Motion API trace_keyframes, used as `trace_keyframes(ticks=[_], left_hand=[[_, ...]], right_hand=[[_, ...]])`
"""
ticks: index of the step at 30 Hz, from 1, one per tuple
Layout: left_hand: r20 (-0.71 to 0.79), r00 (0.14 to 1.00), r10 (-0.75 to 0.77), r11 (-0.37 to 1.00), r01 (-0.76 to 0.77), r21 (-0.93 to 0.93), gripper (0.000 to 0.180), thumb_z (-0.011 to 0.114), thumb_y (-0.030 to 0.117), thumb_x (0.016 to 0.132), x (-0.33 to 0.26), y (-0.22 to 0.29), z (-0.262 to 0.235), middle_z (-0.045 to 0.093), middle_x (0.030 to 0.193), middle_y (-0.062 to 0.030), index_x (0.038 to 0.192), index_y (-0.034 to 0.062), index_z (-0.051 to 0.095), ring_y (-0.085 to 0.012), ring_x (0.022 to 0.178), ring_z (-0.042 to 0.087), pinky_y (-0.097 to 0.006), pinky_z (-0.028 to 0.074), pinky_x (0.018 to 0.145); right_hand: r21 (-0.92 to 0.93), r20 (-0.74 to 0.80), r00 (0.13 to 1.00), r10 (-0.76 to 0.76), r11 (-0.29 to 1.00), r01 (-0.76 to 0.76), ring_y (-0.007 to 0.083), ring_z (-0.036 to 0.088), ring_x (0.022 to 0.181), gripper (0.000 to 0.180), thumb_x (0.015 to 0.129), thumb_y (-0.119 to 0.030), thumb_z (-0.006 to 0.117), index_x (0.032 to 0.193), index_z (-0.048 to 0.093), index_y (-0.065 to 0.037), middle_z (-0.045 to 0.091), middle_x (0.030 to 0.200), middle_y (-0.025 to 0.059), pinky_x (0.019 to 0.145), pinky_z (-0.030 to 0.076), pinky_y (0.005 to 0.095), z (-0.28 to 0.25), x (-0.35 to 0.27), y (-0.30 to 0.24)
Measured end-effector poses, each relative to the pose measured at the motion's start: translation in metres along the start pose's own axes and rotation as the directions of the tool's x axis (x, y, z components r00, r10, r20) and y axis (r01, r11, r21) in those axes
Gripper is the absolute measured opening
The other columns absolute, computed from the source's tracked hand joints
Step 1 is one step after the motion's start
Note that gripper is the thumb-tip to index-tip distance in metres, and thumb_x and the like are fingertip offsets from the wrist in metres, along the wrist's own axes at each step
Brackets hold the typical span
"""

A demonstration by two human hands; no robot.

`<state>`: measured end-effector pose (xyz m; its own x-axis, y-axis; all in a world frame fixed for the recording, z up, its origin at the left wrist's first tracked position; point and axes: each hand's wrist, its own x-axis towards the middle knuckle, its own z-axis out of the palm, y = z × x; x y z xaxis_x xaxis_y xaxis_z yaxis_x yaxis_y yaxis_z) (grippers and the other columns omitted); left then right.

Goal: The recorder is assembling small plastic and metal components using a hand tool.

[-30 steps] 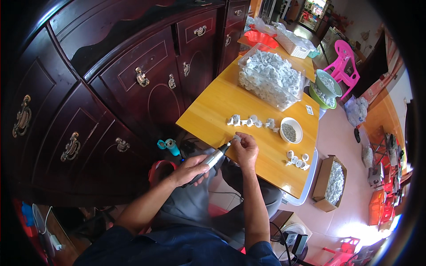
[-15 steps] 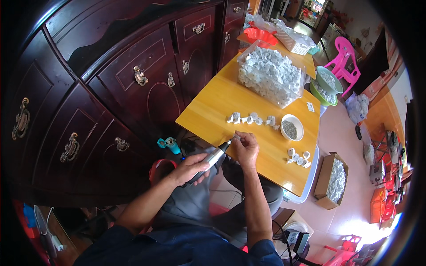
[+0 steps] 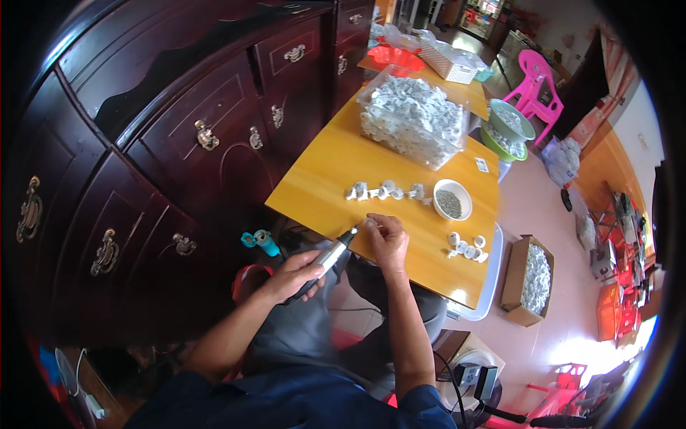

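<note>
My left hand [image 3: 299, 274] is wrapped round a silver-and-black electric screwdriver [image 3: 331, 256], its tapered nose pointing up and right. The tip sits close to the fingers of my right hand [image 3: 389, 243], over the near edge of the yellow table [image 3: 314, 182]. Those fingers are pinched together; whatever they hold is too small and covered to make out. Beyond them lies a row of small white plastic parts [image 3: 386, 190]. A white bowl [image 3: 467, 197] of tiny grey pieces stands to the right, with a cluster of white round parts [image 3: 468, 249] nearer me.
A clear bin [image 3: 461, 136] heaped with white parts stands on the table's far half. Dark wooden cabinets [image 3: 193, 129] line the left. A cardboard box [image 3: 511, 282] of white parts is on the floor at right, past a pink chair [image 3: 532, 86]. A turquoise bottle [image 3: 266, 243] stands left of the table.
The whole view has shifted, so the table and its things appear further left. Both hands keep nearly the same pose, with the screwdriver tip slightly farther from my right fingertips.
</note>
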<state>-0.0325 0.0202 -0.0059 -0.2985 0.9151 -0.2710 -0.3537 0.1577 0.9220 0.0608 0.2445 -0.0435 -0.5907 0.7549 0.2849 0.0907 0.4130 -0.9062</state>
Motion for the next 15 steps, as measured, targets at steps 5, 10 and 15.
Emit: trace_keyframes(ticks=[5, 10, 15], left_hand=[[0.005, 1.000, -0.005, 1.000, 0.005, 0.018, 0.046, 0.051, 0.024, 0.096, -0.001, -0.001, -0.003, 0.058, 0.081, -0.0041, 0.137, 0.0028, 0.044, -0.0085, 0.058, 0.053, -0.022, 0.046, 0.048], [0.026, 1.000, 0.005, 0.999, -0.006, 0.042, 0.046, 0.052, 0.023, 0.096, 0.001, -0.001, 0.001, 0.058, 0.081, -0.0042, 0.137, 0.0024, 0.044, -0.0086, 0.058, 0.054, -0.022, 0.046, 0.048], [0.024, 1.000, 0.020, 0.999, -0.021, 0.040, 0.041, 0.052, 0.024, 0.097, -0.002, 0.002, -0.002, 0.058, 0.081, -0.0042, 0.131, 0.0021, 0.048, -0.0086, 0.059, 0.054, -0.022, 0.046, 0.048]], right_hand=[[-0.441, -0.005, 0.991, -0.137, 0.889, 0.121, 0.0289, 0.066, 0.080, 0.012, 0.079, -0.010, 0.070, 0.091, 0.073, -0.008, 0.064, 0.095, 0.0111, 0.071, 0.054, 0.0390, -0.050, 0.002, 0.000], [-0.720, -0.129, 0.990, -0.061, 0.692, -0.051, 0.0311, 0.066, 0.082, 0.010, 0.079, -0.011, 0.069, 0.089, 0.072, -0.010, 0.062, 0.100, 0.0089, 0.073, 0.053, 0.0430, -0.112, 0.007, 0.010], [-0.707, -0.238, 0.957, -0.167, 0.705, -0.053, 0.0308, 0.066, 0.081, 0.016, 0.076, -0.008, 0.072, 0.091, 0.071, -0.010, 0.064, 0.093, 0.0102, 0.074, 0.053, 0.0423, -0.154, 0.025, 0.006]])
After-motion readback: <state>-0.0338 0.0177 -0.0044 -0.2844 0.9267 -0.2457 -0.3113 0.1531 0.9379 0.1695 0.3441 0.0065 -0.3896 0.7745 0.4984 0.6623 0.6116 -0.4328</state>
